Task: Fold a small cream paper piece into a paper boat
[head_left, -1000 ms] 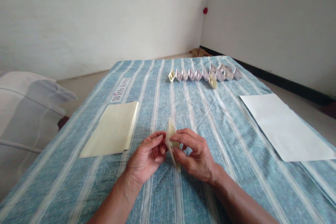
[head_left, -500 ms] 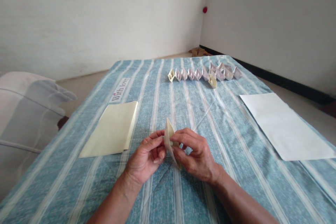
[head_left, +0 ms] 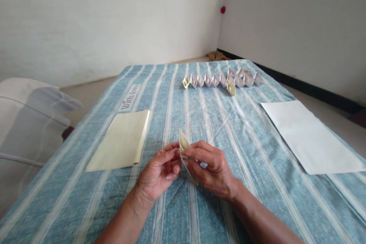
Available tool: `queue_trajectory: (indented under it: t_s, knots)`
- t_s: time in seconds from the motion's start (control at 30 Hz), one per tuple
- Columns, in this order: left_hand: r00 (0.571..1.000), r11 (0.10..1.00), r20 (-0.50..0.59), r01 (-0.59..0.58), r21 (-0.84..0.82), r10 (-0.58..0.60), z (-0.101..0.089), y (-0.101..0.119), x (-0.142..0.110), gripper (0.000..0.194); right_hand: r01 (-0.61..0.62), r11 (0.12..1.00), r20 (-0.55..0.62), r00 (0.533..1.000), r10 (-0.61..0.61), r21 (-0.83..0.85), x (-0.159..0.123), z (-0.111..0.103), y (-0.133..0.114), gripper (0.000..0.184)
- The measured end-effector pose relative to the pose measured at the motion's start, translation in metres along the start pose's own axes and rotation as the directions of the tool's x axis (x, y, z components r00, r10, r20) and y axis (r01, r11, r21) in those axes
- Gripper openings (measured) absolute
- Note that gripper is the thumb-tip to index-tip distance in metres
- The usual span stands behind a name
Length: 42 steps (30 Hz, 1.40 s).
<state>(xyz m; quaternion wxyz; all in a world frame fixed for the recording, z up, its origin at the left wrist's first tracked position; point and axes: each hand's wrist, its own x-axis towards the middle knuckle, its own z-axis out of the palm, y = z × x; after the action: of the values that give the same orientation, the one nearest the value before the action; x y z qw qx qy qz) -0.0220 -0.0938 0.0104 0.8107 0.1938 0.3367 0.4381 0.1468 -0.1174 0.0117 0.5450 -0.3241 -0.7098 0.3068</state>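
Observation:
Between my two hands, above the near part of the table, is a cream paper boat [head_left: 184, 140], turned on end with its pointed tip upward. My left hand [head_left: 160, 167] pinches its left side between thumb and fingers. From the right, my right hand [head_left: 213, 166] grips the folded paper, thumb and fingers closed over its inner fold. Part of the boat is hidden behind my fingers. Farther back stand several folded paper boats in a row, mostly pale lilac [head_left: 215, 80], with a cream boat [head_left: 186, 81] at the left end and another cream boat [head_left: 231, 88] in front.
Cream paper sheets [head_left: 120, 141] lie on the left of the striped tablecloth [head_left: 160, 122], below a "With love" print [head_left: 130, 97]. White paper [head_left: 311, 137] lies at the right. A cloth-covered thing [head_left: 31, 133] stands beyond the left table edge.
My right hand's fingers have shifted slightly left, pressing farther onto the boat's fold. The boat looks narrower and flatter. My left hand stays nearly in place.

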Motion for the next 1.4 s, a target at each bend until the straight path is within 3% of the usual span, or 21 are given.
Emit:
queue_trajectory:
  t_s: [0.63, 1.0, 1.4]
  knots:
    - [0.998, 1.000, -0.063, -0.001, -0.003, 0.001, 0.0024, -0.0008, -0.0001, 0.026, 0.003, 1.000, 0.016, 1.000, -0.003, -0.007, -0.0011, -0.0002, 0.0014, 0.022]
    - [0.999, 0.999, -0.001, 0.033, 0.002, -0.033, 0.0005, 0.0010, 0.0027, 0.030, 0.033, 0.999, 0.043, 0.999, -0.033, 0.013, -0.0008, 0.0007, 0.0015, 0.024]
    - [0.999, 0.999, -0.049, 0.020, -0.049, -0.022, -0.0004, -0.0004, 0.0037, 0.032, 0.022, 1.000, 0.028, 0.999, -0.022, -0.016, -0.0015, 0.0006, 0.0010, 0.022]
